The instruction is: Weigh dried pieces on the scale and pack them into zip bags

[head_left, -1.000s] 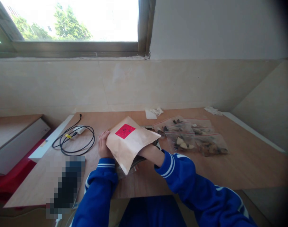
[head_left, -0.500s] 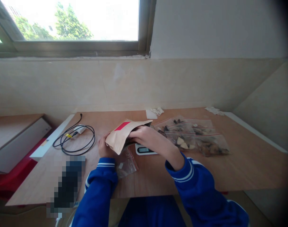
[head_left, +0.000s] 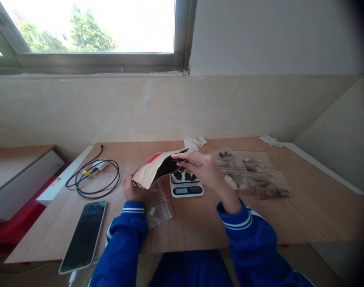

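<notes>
My left hand (head_left: 131, 188) grips the lower left side of a brown paper bag (head_left: 150, 169) with a red label. The bag lies tilted, and its dark mouth faces right. At that mouth, my right hand (head_left: 201, 165) has its thumb and fingers pinched together; a small dark bit shows between them, too small to name. Below the right hand is a white digital scale (head_left: 187, 192), with dark brown dried pieces (head_left: 184, 174) on its pan. A clear zip bag (head_left: 159, 209) lies under the paper bag, near my left wrist.
Right of the scale lie several clear zip bags (head_left: 267, 183) holding dried pieces. A phone (head_left: 84, 235) with a cable plugged in is at the front left, behind it a coiled black cable (head_left: 119, 175). Crumpled tissue (head_left: 198, 141) sits by the wall.
My right hand has come out of the paper bag and moved right, over the scale. The scale and the pieces on it now show. The bag's mouth has tipped slightly.
</notes>
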The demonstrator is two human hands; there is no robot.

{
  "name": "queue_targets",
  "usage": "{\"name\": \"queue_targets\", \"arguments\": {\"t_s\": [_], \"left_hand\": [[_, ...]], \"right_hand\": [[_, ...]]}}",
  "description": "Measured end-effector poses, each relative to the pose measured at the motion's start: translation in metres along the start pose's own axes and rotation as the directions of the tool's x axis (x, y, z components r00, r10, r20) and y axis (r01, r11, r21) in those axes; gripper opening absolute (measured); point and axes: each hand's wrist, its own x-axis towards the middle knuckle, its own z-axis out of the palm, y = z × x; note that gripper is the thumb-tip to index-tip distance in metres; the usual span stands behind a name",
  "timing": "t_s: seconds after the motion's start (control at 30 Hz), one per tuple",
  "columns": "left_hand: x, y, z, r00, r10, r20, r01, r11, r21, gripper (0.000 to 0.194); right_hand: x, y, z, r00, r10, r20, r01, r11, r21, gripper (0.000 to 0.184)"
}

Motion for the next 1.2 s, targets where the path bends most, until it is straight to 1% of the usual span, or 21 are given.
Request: {"name": "queue_targets", "arguments": {"t_s": [0.03,0.07,0.1,0.13,0.17,0.2,0.23,0.27,0.3,0.37,0.43,0.5,0.67,0.8,0.93,1.03,1.1,1.2], "left_hand": [[0.000,-0.001,0.000,1.000,0.005,-0.010,-0.005,1.000,0.024,0.035],[0.000,-0.002,0.000,1.000,0.001,-0.018,-0.001,0.999,0.044,0.034],[0.000,-0.003,0.000,1.000,-0.004,-0.027,0.006,0.998,0.057,0.034],[0.001,-0.005,0.001,0.999,-0.014,-0.038,0.016,0.998,0.062,0.033],[0.001,-0.006,0.001,0.998,-0.027,-0.056,0.031,0.997,0.064,0.033],[0.001,-0.008,0.002,0.996,-0.041,-0.077,0.046,0.997,0.064,0.032],[0.001,-0.010,0.002,0.994,-0.053,-0.099,0.060,0.996,0.063,0.031],[0.002,-0.012,0.003,0.991,-0.065,-0.119,0.073,0.995,0.065,0.030],[0.002,-0.013,0.004,0.988,-0.074,-0.135,0.084,0.994,0.070,0.029],[0.002,-0.017,0.005,0.983,-0.080,-0.164,0.094,0.992,0.081,0.028],[0.002,-0.020,0.005,0.980,-0.077,-0.185,0.093,0.992,0.083,0.028],[0.002,-0.022,0.005,0.979,-0.071,-0.191,0.088,0.993,0.082,0.027],[0.001,-0.022,0.004,0.981,-0.081,-0.174,0.097,0.991,0.089,0.028],[0.001,-0.020,0.002,0.985,-0.078,-0.152,0.092,0.992,0.087,0.029],[0.001,-0.019,0.001,0.987,-0.066,-0.147,0.080,0.992,0.093,0.029],[0.001,-0.017,0.001,0.985,-0.070,-0.154,0.085,0.992,0.090,0.029],[0.002,-0.016,0.001,0.984,-0.095,-0.149,0.109,0.990,0.091,0.029],[0.002,-0.015,0.001,0.983,-0.132,-0.130,0.147,0.983,0.113,0.031]], "right_hand": [[-0.001,0.003,0.001,0.996,0.032,-0.084,-0.028,0.998,0.051,0.023],[-0.003,0.008,0.002,0.980,0.077,-0.183,-0.057,0.992,0.111,0.024],[-0.005,0.016,0.003,0.950,0.135,-0.281,-0.085,0.980,0.181,0.028],[-0.007,0.025,0.004,0.910,0.198,-0.365,-0.106,0.961,0.255,0.032],[-0.010,0.037,0.005,0.868,0.261,-0.422,-0.123,0.937,0.326,0.036],[-0.013,0.050,0.007,0.841,0.317,-0.439,-0.142,0.912,0.386,0.040],[-0.017,0.064,0.008,0.823,0.362,-0.437,-0.169,0.891,0.421,0.041],[-0.020,0.079,0.011,0.824,0.403,-0.398,-0.217,0.873,0.436,0.041],[-0.024,0.093,0.013,0.833,0.441,-0.335,-0.273,0.853,0.444,0.041],[-0.031,0.119,0.020,0.817,0.502,-0.283,-0.338,0.815,0.470,0.044],[-0.035,0.138,0.026,0.791,0.544,-0.280,-0.371,0.791,0.487,0.045],[-0.037,0.149,0.029,0.777,0.561,-0.286,-0.388,0.784,0.484,0.045],[-0.039,0.157,0.027,0.796,0.549,-0.253,-0.404,0.794,0.454,0.044],[-0.038,0.156,0.027,0.804,0.552,-0.222,-0.425,0.794,0.435,0.043],[-0.033,0.153,0.028,0.812,0.545,-0.211,-0.417,0.794,0.442,0.043],[-0.033,0.153,0.026,0.807,0.545,-0.226,-0.401,0.788,0.467,0.042],[-0.036,0.155,0.022,0.800,0.542,-0.258,-0.386,0.794,0.469,0.041],[-0.041,0.163,0.014,0.790,0.526,-0.315,-0.380,0.824,0.421,0.040]]}}
